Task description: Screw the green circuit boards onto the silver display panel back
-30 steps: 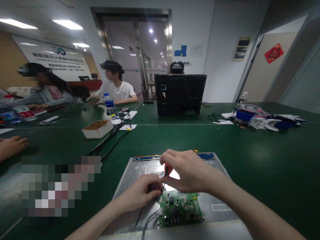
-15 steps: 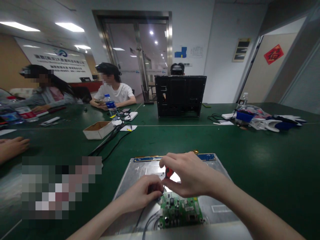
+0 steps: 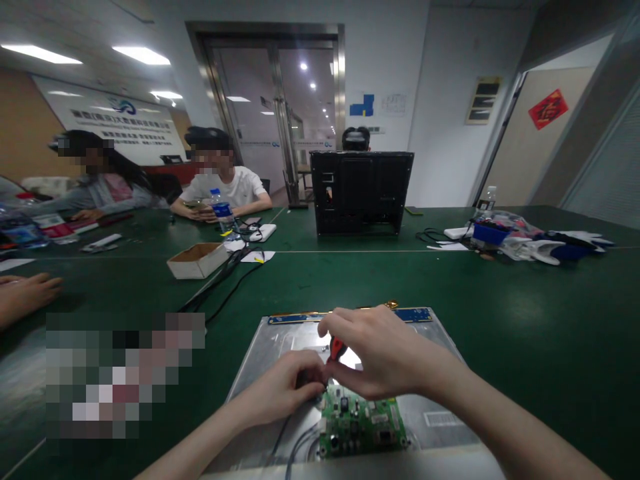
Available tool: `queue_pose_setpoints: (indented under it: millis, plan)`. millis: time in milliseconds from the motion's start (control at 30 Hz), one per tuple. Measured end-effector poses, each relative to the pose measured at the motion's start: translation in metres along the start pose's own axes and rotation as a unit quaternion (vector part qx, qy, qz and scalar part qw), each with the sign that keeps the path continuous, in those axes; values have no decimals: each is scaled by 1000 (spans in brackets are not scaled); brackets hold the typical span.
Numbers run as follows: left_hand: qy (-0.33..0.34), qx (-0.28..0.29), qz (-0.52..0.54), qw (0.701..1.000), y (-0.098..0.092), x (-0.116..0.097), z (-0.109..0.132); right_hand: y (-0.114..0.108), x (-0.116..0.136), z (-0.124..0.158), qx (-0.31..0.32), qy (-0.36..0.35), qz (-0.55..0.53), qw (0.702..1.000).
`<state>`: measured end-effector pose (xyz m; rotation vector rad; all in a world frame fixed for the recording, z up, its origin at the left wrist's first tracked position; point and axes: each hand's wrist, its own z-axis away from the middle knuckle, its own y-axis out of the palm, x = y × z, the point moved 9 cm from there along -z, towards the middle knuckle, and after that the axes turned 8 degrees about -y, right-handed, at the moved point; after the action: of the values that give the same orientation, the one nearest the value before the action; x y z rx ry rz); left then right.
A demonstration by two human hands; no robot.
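Observation:
A screwdriver (image 3: 337, 348) with a red and black handle stands nearly upright in my right hand (image 3: 377, 353), whose fingers curl around its top. Its tip points down at the upper left corner of a green circuit board (image 3: 363, 427). My left hand (image 3: 290, 383) is closed in a pinch at that same corner, close by the screwdriver's tip; what lies between its fingers is hidden. The board rests on a silvery metal panel (image 3: 440, 400). Grey cables (image 3: 300, 440) run along the board's left side. A narrow blue circuit strip (image 3: 417, 315) lines the panel's far edge.
On the green table (image 3: 540, 320) stand an open cardboard box (image 3: 197, 262), black cables (image 3: 225, 293) and a water bottle (image 3: 223, 212). A black monitor housing (image 3: 363, 193) is across from me. Bags and gloves (image 3: 540, 240) lie right. A co-worker's hand (image 3: 33, 291) rests left.
The screwdriver's handle has turned slightly in my right hand, while both my hands keep nearly the same place. Across the table, a person in white has turned the head.

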<state>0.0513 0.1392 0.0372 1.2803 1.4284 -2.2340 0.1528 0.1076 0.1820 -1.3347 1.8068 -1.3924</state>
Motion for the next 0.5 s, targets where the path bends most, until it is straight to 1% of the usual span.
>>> queue_pose_setpoints:
  millis: [100,233,367,500]
  plan:
    - [-1,5,7,1000,2,0,0,-1,2,2,3,-7,-9,1000]
    - [-7,-3,-1,1000,0,0,1,1,-1,-1,0,12,6,1000]
    - [-12,-5,-17,1000,-2,0,1,5,-4,-3,15,31,17,999]
    - [-4,-5,-17,1000,-2,0,1,1,-2,0,15,21,5,1000]
